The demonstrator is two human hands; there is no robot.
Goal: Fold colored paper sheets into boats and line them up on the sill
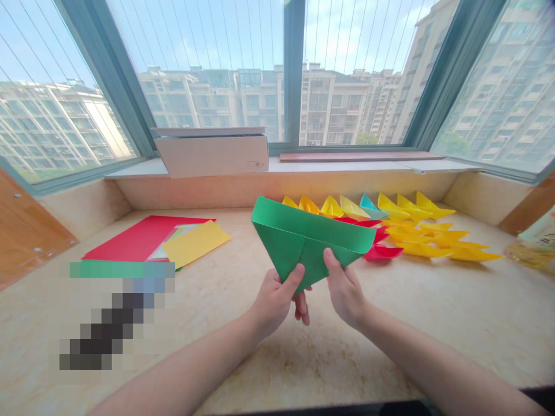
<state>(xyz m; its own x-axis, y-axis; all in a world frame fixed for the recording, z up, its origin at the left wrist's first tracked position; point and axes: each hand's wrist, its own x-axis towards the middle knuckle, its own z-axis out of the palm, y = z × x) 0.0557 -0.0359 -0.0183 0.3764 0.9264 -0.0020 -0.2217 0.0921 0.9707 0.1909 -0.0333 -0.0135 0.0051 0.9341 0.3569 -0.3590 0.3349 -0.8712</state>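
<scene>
A folded green paper point(312, 242), shaped like a triangular paper hat with an upper band, is held up above the stone counter. My left hand point(280, 297) pinches its lower left side, thumb on the front face and fingers behind. On the lower right, my right hand point(344, 286) grips it the same way, thumb in front. The fingers behind the paper are mostly hidden. Beyond it stand several folded paper boats: yellow boats point(427, 245), red boats point(384, 252) and a teal boat point(370, 205).
Left on the counter lie red paper sheets point(130, 238) and a yellow sheet point(197, 242), near a pixelated patch. A white box point(212, 153) rests on the window ledge point(347, 164). At the right edge is a clear container point(535, 245).
</scene>
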